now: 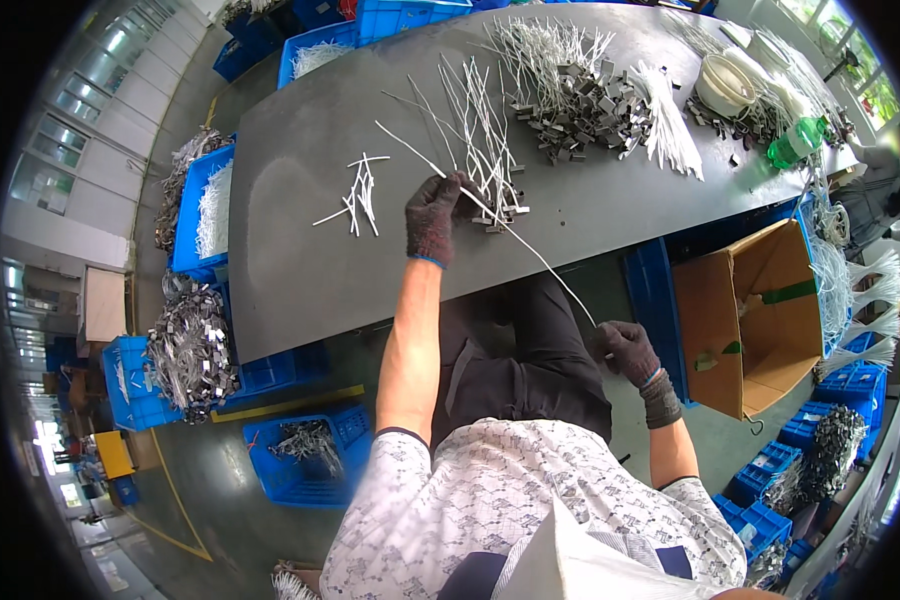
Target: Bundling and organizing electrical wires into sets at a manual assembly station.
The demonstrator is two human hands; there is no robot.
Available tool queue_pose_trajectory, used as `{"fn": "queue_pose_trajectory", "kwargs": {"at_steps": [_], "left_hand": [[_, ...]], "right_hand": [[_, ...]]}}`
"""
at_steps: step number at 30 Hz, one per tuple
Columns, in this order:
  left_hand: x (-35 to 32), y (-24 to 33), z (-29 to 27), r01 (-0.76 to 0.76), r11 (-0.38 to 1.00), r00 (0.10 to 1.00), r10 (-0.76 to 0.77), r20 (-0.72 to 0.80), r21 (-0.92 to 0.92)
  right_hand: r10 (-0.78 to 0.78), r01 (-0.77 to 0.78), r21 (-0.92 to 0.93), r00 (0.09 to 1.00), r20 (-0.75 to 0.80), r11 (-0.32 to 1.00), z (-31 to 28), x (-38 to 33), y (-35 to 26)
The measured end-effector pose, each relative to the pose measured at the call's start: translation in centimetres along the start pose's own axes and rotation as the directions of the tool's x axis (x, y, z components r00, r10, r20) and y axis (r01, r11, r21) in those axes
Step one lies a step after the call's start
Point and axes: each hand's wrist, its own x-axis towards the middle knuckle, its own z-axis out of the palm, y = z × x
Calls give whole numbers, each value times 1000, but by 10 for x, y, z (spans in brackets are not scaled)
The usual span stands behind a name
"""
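White wire point(533, 250), seemingly light and springy, best pinched mid-length, runs from left hand point(436, 212), fingers clamped on it, toward right hand point(630, 353), grip unclear.

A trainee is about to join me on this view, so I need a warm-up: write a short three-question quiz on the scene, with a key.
1. What runs from the left hand toward the right hand?
2. True or false: the left hand is bare.
3. What colour is the bottle? A) red B) green C) blue

Key:
1. A thin white strand.
2. False; it is gloved.
3. B.
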Motion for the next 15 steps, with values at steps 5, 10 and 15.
{"fn": "queue_pose_trajectory", "kwargs": {"at_steps": [5, 10, 15], "left_hand": [[5, -3, -16, -14, 967, 996, 35, -77, 255], [8, -18, -4, -69, 997, 985, 73, -154, 32], [8, -29, 8, 22, 993, 999, -27, -38, -118]], "right_hand": [[-1, -3, -86, 999, -42, 996, 6, -12, 0], [31, -31, -8, 998, 63, 999, 21, -16, 3], [-79, 77, -119, 997, -7, 990, 22, 3, 18]]}}
